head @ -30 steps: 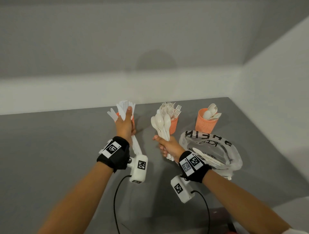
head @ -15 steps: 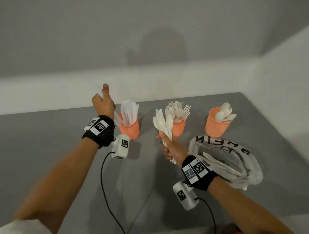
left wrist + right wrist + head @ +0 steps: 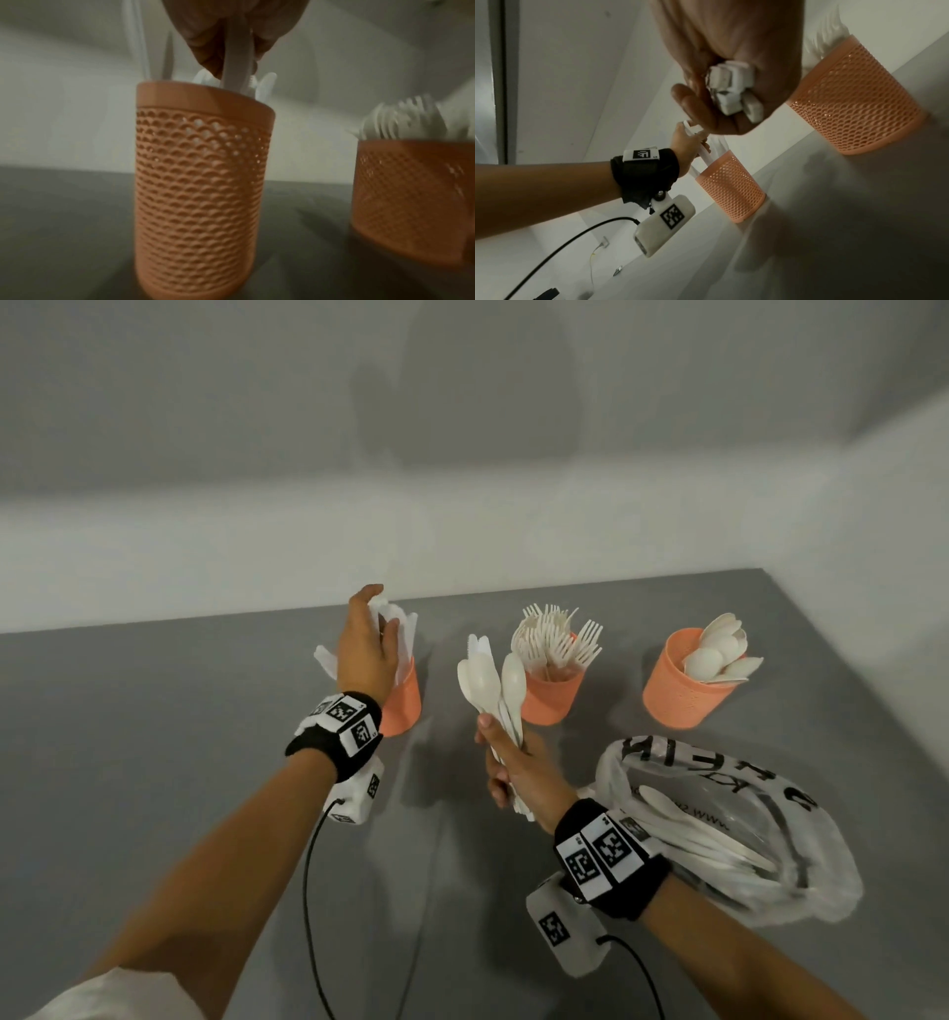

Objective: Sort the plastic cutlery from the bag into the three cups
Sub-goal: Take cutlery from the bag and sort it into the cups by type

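A grey surface point(image 3: 154, 737) ran back to a pale wall point(image 3: 462, 428) and met a second wall point(image 3: 873, 516) at the right corner. A soft shadow point(image 3: 462, 387) lay on the back wall. In the right wrist view, a grey vertical strip point(image 3: 500, 81) stood at the far left.

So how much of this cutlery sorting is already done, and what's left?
Well along. The fork cup and spoon cup already hold cutlery. The left hand is setting a knife into the knife cup. The right hand grips a bundle of spoons and knives. More pieces remain in the bag.
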Tool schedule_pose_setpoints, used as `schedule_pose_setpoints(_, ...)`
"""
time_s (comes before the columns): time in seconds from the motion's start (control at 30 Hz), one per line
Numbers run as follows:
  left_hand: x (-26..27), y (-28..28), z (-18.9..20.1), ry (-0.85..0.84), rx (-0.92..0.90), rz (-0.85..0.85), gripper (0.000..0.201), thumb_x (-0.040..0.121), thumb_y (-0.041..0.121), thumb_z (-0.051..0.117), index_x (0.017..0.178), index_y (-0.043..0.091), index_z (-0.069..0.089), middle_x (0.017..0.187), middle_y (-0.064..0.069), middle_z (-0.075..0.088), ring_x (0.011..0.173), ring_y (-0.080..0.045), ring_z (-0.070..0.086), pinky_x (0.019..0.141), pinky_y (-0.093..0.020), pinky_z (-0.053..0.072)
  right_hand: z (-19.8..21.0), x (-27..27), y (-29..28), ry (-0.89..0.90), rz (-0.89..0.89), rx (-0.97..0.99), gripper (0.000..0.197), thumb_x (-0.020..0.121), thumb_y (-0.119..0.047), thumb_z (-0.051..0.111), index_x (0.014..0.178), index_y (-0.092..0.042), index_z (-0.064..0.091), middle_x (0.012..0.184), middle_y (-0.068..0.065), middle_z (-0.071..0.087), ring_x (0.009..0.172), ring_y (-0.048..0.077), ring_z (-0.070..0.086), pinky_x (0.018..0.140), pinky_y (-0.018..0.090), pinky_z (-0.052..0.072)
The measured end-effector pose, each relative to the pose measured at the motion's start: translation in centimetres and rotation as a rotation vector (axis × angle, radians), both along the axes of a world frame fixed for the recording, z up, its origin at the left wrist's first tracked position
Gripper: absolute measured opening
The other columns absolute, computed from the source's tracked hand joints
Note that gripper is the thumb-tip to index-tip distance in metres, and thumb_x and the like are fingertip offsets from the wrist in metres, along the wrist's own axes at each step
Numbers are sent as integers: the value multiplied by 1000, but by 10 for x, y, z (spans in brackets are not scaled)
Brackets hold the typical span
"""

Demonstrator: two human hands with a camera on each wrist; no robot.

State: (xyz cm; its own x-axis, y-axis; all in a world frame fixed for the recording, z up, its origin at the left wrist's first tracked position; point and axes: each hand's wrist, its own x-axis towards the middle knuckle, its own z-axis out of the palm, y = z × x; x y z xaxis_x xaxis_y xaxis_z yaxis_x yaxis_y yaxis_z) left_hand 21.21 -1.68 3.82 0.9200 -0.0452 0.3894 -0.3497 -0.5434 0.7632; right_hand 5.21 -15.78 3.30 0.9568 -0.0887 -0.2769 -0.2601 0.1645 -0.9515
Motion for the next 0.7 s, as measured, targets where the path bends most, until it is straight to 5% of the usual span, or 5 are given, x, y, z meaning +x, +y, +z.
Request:
schedule_pose_setpoints(0.17,-4,2,3,-57,195,-9,42,94,11,44,135,8,37,123,-17,49,105,-30,54,88,-34,42,-2,4,6,-9,10,-42,28,95,-35,46,77,-14,47,40,-8,34,30,8,35,34,18,30)
schedule_pose_setpoints(0.33,0,3,15,-146,368,4,36,90,-3,42,125,-3,49,109,-24,57,95,-37,58,81,-43,48,-2,3,8,5,10,-62,25,95,-34,48,75,-18,49,43,-8,37,32,5,31,33,16,27)
schedule_pose_setpoints(0.43,-1,2,16,-204,566,24,23,80,-7,45,95,-9,63,75,-25,64,68,-39,62,62,-43,50,-2,3,8,0,-5,-55,25,95,-34,48,76,-17,49,45,-6,37,32,6,31,34,17,27)
schedule_pose_setpoints(0.5,-6,3,13,-204,710,10,25,83,4,40,82,-4,64,67,-19,65,68,-36,62,68,-42,51,-1,3,8,0,-9,-51,25,95,-35,47,77,-17,49,46,-5,37,32,6,31,34,17,27)
schedule_pose_setpoints(0.7,-18,-3,15,-200,551,-16,49,96,27,30,127,-6,48,129,-24,51,124,-39,45,109,-46,32,0,2,3,-12,9,-47,26,95,-36,46,78,-16,51,45,-6,37,32,5,31,33,16,27)
